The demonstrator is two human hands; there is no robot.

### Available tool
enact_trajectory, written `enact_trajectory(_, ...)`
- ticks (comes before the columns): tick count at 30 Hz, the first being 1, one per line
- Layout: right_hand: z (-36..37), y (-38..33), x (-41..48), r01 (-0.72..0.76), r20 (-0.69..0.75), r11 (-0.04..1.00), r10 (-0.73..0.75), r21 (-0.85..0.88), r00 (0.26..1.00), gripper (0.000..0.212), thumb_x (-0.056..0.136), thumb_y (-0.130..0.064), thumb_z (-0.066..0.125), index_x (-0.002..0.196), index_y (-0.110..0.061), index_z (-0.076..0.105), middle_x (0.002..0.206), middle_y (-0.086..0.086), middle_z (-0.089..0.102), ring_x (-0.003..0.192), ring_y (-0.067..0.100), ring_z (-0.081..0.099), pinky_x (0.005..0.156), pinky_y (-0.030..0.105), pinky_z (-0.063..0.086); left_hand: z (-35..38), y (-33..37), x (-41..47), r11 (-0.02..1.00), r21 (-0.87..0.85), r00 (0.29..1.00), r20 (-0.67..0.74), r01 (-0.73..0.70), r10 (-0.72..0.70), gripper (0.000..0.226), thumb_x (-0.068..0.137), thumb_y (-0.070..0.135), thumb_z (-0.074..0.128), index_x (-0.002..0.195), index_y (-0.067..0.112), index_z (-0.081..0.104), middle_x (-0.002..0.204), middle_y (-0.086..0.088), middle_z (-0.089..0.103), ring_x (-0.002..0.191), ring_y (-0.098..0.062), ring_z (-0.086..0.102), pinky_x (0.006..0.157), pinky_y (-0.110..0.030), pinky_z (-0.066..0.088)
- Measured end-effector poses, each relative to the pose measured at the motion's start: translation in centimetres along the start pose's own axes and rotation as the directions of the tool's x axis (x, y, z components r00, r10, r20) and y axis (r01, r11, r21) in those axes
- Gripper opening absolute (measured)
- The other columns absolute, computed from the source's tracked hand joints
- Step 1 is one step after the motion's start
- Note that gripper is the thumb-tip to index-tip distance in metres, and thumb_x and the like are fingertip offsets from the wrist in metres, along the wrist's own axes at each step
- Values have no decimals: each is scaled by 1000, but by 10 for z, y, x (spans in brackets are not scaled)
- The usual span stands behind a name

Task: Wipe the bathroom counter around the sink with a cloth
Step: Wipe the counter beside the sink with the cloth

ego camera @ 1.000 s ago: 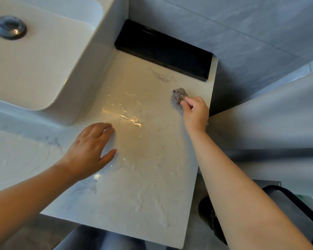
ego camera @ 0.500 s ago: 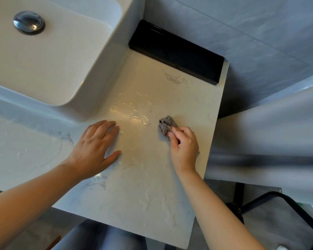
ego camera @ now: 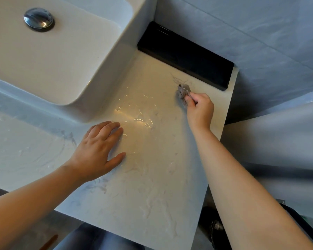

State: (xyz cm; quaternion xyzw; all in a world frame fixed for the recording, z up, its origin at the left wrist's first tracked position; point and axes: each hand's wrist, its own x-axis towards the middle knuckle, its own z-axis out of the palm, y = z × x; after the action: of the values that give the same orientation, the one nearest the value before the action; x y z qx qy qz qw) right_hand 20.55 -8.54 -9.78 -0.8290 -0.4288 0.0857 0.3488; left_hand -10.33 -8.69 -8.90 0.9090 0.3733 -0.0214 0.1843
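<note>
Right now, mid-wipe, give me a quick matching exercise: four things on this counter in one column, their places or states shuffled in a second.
Things:
1. left hand
2. right hand
3. black tray
4. drain plug

States:
A. against the back wall
B. flat on the counter, holding nothing
C. in the sink basin
D. pinching the grey cloth

Pairs: 1-B, 2-D, 3-A, 4-C
</note>
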Motion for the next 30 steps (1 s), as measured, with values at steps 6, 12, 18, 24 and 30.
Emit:
enact_trajectory(6, 23, -6, -16, 52, -40, 999, -52, 2, 998, 22, 88, -17, 62, 107, -9, 70, 95, 5, 64, 87, 19, 60, 73, 19, 39, 2, -2, 1, 1000, -29, 999, -35, -1, 0, 67, 86, 56, 41, 132, 10, 53, 135, -9, 52, 126, -30, 44, 106, -45, 37)
enact_trajectory(12, 31, -22, -54, 86, -4, 996, -86, 35, 996, 19, 85, -15, 65, 102, -10, 72, 92, 4, 65, 86, 21, 60, 73, 24, 45, 4, -4, -3, 996, -90, 999, -41, 0, -4, 69, 88, 58, 39, 139, 12, 46, 142, -6, 45, 133, -26, 36, 110, -41, 31)
enact_trajectory(18, 33, -31, -96, 143, 38, 987, -146, 74, 989, 18, 81, -15, 65, 96, -9, 73, 87, 4, 64, 80, 24, 60, 69, 31, 47, -8, -13, -18, 990, -128, 992, -105, 57, -71, 63, 90, 53, 40, 135, 10, 51, 135, -8, 51, 127, -26, 43, 105, -39, 37)
enact_trajectory(24, 22, -38, -116, 224, 264, 969, -243, 100, 934, 19, 81, -19, 63, 94, -9, 74, 84, 0, 63, 75, 20, 60, 65, 25, 47, -8, -23, -32, 985, -21, 983, -61, 171, -172, 72, 87, 58, 34, 133, 6, 53, 132, -13, 55, 123, -34, 49, 101, -46, 41)
enact_trajectory(30, 3, -52, -45, 104, 92, 984, -118, 142, 989, 14, 84, -11, 66, 95, -8, 73, 82, 2, 60, 68, 2, 49, 63, 7, 36, -4, -26, -34, 982, 32, 981, -56, 186, -184, 74, 85, 59, 34, 132, 5, 54, 133, -13, 53, 123, -34, 46, 103, -47, 38)
